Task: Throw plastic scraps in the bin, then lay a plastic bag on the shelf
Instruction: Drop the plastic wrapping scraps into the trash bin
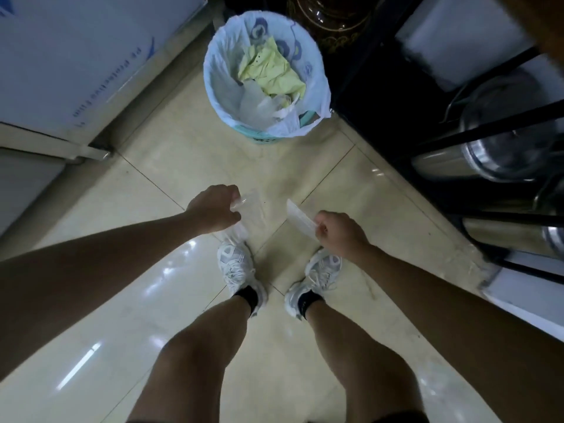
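**K:** Hands status? Both out in front, low over the tiled floor (171, 300). Left hand (213, 210) is curled into a loose fist, fingers closed on a clear plastic bag (247, 213) that hangs down from the grip, lower edge over the left sneaker (236, 270).

**M:** And the right?

**K:** Right hand (337, 232) is also fisted, thumb and fingers pinching one end of a narrow plastic scrap (300, 215). Scrap sticks out up and to the left of the knuckles, toward the gap between the hands. Bag and scrap are apart, not touching.

**M:** Bin location?

**K:** Waste bin (262, 138) is ahead of both hands, well apart from them, roughly centred between. White liner bag (219, 87) folded over the rim. Inside: crumpled yellow-green paper (271, 71) at the far side, clear plastic waste (259, 108) at the near side.

**M:** Anything beside the hands?

**K:** Left of the left hand, further out: a cabinet panel covered in protective film (76, 56), printed text on it, blurred. Right of the right hand: a black metal-frame rack (488, 126) with steel pots (503, 141) on it. Right sneaker (320, 270) is directly under the right wrist.

**M:** Shelf surface?

**K:** Can't tell which level from this angle.
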